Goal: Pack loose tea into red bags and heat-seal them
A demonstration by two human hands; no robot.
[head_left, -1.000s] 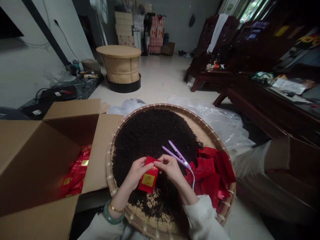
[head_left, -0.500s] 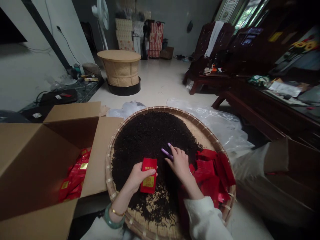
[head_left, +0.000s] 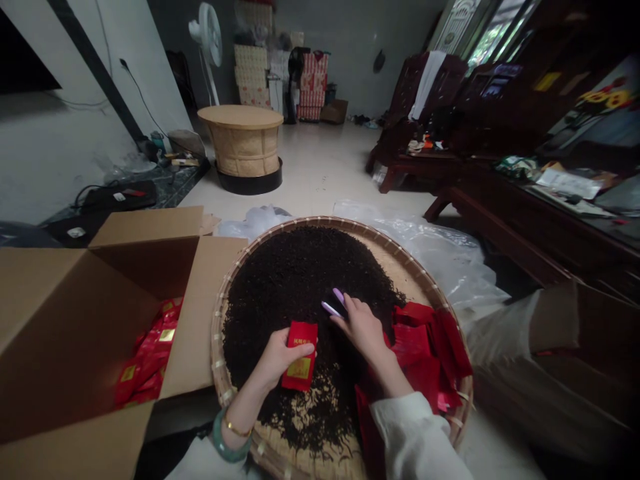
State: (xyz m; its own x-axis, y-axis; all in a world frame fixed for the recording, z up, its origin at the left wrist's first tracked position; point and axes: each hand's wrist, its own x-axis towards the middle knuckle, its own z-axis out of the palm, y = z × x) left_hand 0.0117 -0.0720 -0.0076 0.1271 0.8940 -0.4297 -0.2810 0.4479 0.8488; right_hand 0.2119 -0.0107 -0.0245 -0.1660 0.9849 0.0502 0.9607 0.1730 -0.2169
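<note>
My left hand (head_left: 285,355) grips a red tea packet (head_left: 303,333) with gold print, thumb across its front, holding it upright over the near part of the tray. A pair of purple tweezers (head_left: 332,308) is pinched in my right hand (head_left: 361,328), its two tips apart above the tea. Dark loose tea leaves (head_left: 295,267) are heaped in a round woven bamboo tray (head_left: 400,248), thinning out near my left hand. Under and beside my right forearm lies a pile of red packets (head_left: 417,353).
An open cardboard box (head_left: 175,350) at the left has several red packets (head_left: 150,353) inside. Clear plastic sheeting (head_left: 440,250) lies behind the tray. A dark wooden table (head_left: 545,227) stands at the right, a covered basket (head_left: 245,147) further back.
The view has tilted up slightly, so everything sits a little lower. Both hands keep their holds on the packet and the tweezers, with hardly any other movement.
</note>
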